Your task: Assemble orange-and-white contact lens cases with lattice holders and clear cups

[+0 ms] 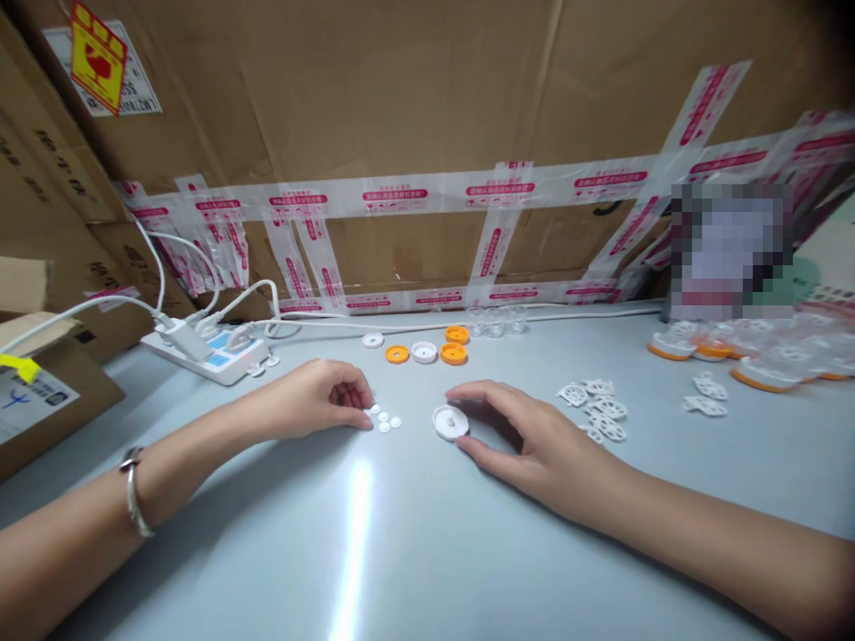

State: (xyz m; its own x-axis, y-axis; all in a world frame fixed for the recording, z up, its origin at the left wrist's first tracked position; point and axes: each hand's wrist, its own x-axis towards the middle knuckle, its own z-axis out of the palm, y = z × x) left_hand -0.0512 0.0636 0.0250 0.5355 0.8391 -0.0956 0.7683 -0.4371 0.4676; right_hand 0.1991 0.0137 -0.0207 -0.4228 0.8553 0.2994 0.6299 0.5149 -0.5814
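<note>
**Q:** State of the near side?
**A:** The right hand (531, 442) has its grip curved partly open around the white disc (451, 425), thumb on the near edge, forefinger at the far one. It appears lightly held, just above or on the counter (267, 552); I cannot tell which.

**Q:** And the left hand (317, 401)?
**A:** Grip nearly closed, fingertips at the small caps (384, 427). Whether it has hold of one, I cannot tell.

**Q:** Step in hand?
**A:** In my judgement, picking out a cap while the disc is steadied. The next move calls for a fine fingertip pinch on one cap, leaving its neighbours undisturbed, and a steady disc.

**Q:** Further off?
**A:** Wheels (609, 408) lie to the right of the right hand. Beyond the disc sit orange and white rings (396, 355), then clear parts (495, 326), before a taped box (414, 107).
</note>
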